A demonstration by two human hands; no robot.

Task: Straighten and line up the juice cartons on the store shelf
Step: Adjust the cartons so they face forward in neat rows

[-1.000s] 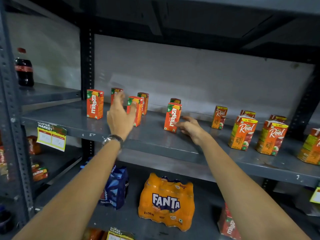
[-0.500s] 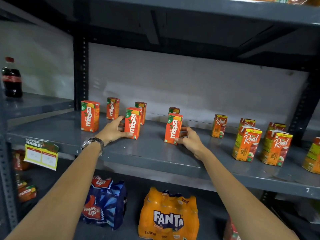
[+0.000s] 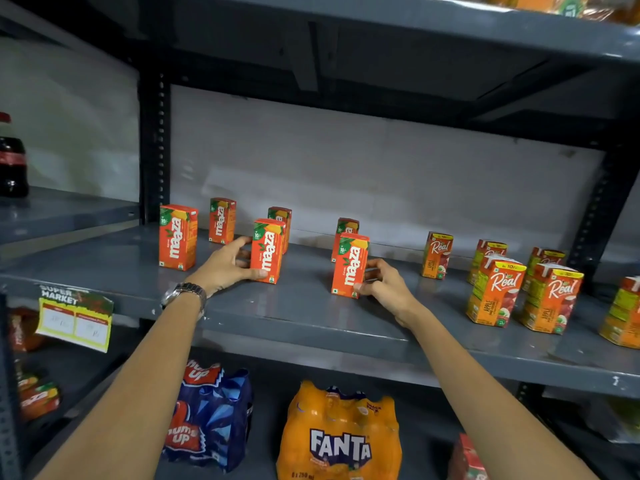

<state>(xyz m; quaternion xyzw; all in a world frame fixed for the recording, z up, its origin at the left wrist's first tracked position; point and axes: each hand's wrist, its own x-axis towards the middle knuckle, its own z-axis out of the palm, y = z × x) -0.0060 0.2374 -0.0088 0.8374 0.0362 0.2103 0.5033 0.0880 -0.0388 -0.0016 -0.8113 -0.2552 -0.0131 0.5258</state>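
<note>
Several orange Maaza cartons stand upright on the grey shelf [image 3: 304,317]. My left hand [image 3: 227,268] grips the left side of the middle front Maaza carton [image 3: 267,251]. My right hand [image 3: 384,289] grips the right side of the right front Maaza carton [image 3: 349,265]. A third front carton [image 3: 177,237] stands alone at the left. Three more Maaza cartons stand behind, one [image 3: 222,220] at the back left, each of the other two partly hidden by a front carton. To the right stand several Real apple cartons [image 3: 495,292].
A dark upright post [image 3: 154,150] bounds the shelf at the left, another [image 3: 595,216] at the right. A cola bottle [image 3: 12,161] stands on the neighbouring shelf. Below lie a Fanta pack [image 3: 339,434] and a blue Thums Up pack [image 3: 207,417]. A price label [image 3: 74,317] hangs off the shelf edge.
My left hand dropped from raised in front of the cartons to grip the middle front Maaza carton. My right hand closed on the right front carton and stood it straighter.
</note>
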